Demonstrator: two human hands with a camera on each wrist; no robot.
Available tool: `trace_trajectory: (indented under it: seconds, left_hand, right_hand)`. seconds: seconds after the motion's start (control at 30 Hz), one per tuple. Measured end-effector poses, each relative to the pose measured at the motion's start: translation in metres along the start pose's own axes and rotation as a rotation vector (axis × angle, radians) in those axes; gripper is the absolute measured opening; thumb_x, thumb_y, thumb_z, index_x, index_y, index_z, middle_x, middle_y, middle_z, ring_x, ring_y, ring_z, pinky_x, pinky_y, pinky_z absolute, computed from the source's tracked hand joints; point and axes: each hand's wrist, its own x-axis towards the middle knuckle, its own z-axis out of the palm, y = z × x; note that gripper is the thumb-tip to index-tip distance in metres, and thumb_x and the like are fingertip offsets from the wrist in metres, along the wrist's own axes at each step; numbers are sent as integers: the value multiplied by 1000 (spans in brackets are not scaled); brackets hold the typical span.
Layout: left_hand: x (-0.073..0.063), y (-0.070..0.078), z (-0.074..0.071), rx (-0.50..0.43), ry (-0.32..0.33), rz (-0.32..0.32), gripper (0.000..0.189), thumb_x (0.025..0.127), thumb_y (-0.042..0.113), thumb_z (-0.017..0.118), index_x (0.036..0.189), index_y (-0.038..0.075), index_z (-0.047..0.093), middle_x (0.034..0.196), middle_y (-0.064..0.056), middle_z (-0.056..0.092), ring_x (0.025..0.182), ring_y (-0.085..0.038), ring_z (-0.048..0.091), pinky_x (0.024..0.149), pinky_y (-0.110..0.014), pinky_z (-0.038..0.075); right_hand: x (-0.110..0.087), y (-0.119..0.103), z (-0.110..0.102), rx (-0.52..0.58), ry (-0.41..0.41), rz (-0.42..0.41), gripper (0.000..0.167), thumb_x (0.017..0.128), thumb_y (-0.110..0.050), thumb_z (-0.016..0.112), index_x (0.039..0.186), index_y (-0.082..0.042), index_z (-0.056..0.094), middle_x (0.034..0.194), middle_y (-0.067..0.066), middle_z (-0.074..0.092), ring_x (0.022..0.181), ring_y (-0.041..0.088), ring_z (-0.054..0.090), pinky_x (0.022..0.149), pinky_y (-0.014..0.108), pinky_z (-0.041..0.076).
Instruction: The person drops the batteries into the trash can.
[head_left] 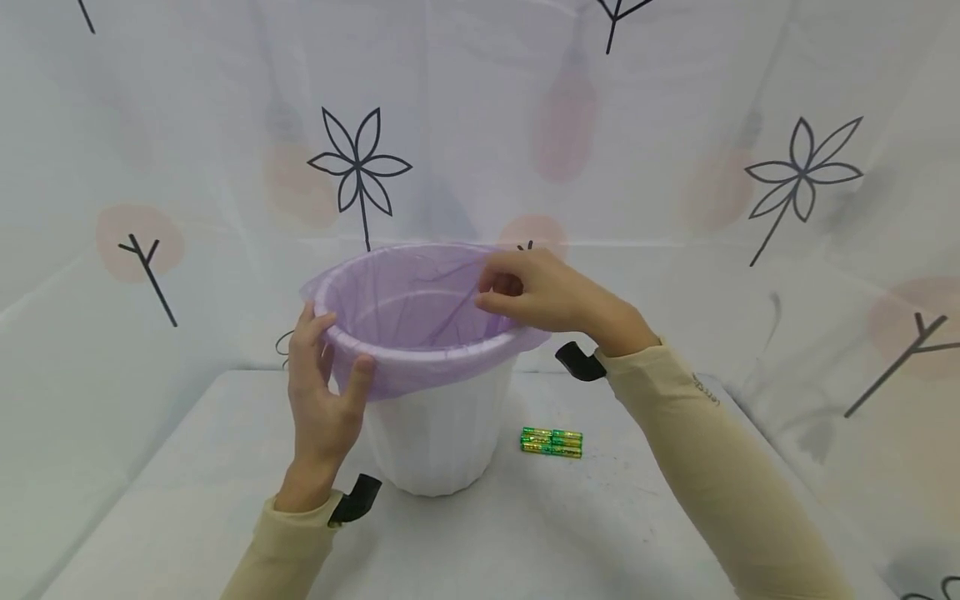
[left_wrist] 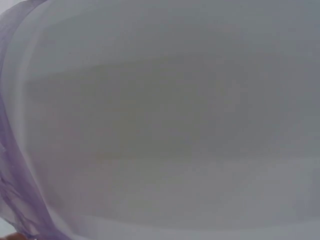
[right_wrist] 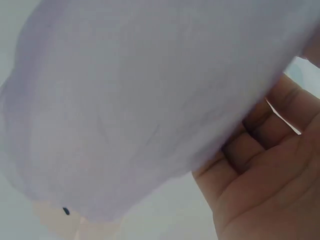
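Note:
A white trash can (head_left: 438, 442) stands upright on the table, lined with a thin purple trash bag (head_left: 408, 308) whose edge folds outward over the rim. My left hand (head_left: 322, 400) holds the bag-covered rim at the near left, fingertips hooked over the top and thumb against the outside. At the right side, my right hand (head_left: 540, 292) grips the bag's edge with curled fingers, thumb and forefinger over the opening. In the right wrist view, the fingers (right_wrist: 245, 147) bend behind the bag (right_wrist: 135, 100). The can's wall (left_wrist: 165, 130) fills the left wrist view.
Several green and gold batteries (head_left: 552, 442) lie side by side on the white table (head_left: 570, 533), right of the can. A pale cloth (head_left: 465, 108) printed with flowers and twigs hangs behind. Both wrists wear black camera mounts (head_left: 356, 498).

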Motion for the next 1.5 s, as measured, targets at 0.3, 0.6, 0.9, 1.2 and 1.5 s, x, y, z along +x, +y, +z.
trace_trajectory:
  seconds: [0.3, 0.6, 0.9, 1.2, 1.5]
  left_hand:
    - [-1, 1, 0, 12, 3, -12, 59, 91, 31, 63, 128, -9, 42, 148, -27, 28, 135, -39, 31, 102, -64, 31]
    - [-1, 1, -1, 7, 6, 2, 56, 90, 25, 63, 127, -10, 42, 147, -28, 29, 134, -40, 32, 102, -64, 31]
    - [-1, 1, 0, 15, 9, -3, 56, 90, 25, 63, 127, -10, 42, 147, -29, 28, 135, -41, 32, 102, -64, 31]
    - [-1, 0, 0, -4, 4, 7, 54, 90, 23, 63, 126, -11, 42, 146, -29, 28, 135, -41, 31, 102, -64, 31]
    - [-1, 0, -1, -9, 4, 11, 54, 90, 22, 63, 126, -12, 42, 147, -29, 28, 135, -41, 31, 103, -64, 31]
  right_hand:
    - [-27, 3, -6, -20, 125, -94, 4, 89, -18, 65, 88, -15, 65, 79, -7, 60, 76, 8, 54, 72, 30, 50]
    - [-60, 6, -5, -29, 171, -63, 4, 90, -21, 65, 94, -19, 65, 83, -11, 59, 79, 6, 54, 71, 26, 48]
    - [-92, 21, 20, -12, 198, -93, 7, 89, -16, 66, 96, -19, 65, 85, -14, 60, 79, 5, 54, 71, 25, 48]
    - [-118, 47, 57, 1, 160, 2, 5, 90, -17, 66, 94, -20, 65, 84, -16, 59, 77, 3, 54, 70, 27, 50]
    - [-130, 65, 84, 18, 145, 59, 6, 90, -19, 66, 95, -21, 65, 84, -18, 58, 76, 3, 54, 70, 27, 50]
